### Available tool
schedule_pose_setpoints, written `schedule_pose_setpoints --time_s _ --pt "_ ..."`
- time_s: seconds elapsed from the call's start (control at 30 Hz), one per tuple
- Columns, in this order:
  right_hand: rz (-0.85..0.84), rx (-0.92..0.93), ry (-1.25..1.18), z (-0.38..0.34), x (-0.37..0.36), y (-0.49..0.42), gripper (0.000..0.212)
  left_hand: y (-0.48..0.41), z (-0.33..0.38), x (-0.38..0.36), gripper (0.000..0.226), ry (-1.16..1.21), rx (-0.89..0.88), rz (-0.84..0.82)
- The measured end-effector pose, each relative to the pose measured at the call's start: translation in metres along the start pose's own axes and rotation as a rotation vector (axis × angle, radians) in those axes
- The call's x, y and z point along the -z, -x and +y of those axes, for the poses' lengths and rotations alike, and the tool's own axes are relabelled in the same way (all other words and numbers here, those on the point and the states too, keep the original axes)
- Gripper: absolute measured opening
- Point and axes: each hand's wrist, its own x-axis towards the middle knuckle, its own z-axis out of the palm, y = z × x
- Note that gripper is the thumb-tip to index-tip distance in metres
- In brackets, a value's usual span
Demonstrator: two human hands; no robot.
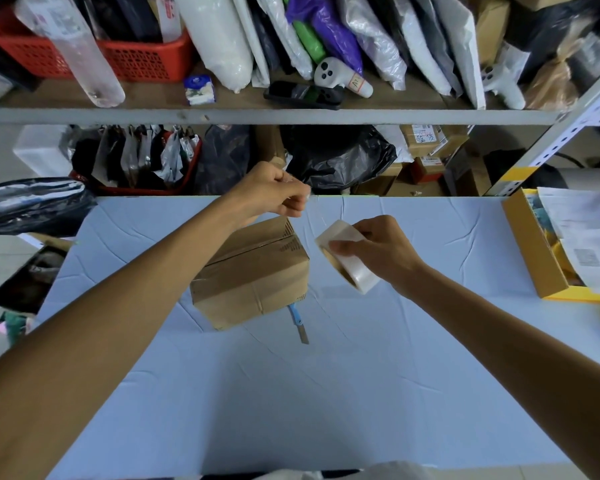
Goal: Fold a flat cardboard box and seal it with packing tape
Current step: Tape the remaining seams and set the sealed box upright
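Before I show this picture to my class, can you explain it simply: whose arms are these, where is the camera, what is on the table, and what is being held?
There is no machine here. A person wears a camera on their head, looking down at their own arms.

The right hand grips a roll of clear packing tape. The left hand pinches what seems to be the tape's loose end, pulled away from the roll.

On the pale blue table sits a folded cardboard box, flaps closed. A blue-handled cutter pokes out from beside it. A yellow box of papers sits at the right edge. Crowded shelves stand behind.
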Motion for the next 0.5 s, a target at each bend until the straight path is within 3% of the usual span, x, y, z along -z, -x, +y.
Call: schedule_pose_setpoints --time_s 0.17,0.37,0.5 --pt "-0.021 -0.056 0.016 -0.004 -0.001 -0.001 0.036 -0.001 -0.003 0.001 0.022 -0.025 -0.027 0.072" --pt "-0.020 -0.289 0.150 -0.008 -0.009 -0.005 0.053 -0.001 -0.006 -0.007 0.014 -0.050 -0.021 0.201" --pt "0.002 -0.271 0.067 -0.004 -0.005 -0.001 0.056 -0.003 -0.014 -0.006 0.014 -0.004 0.011 0.204"
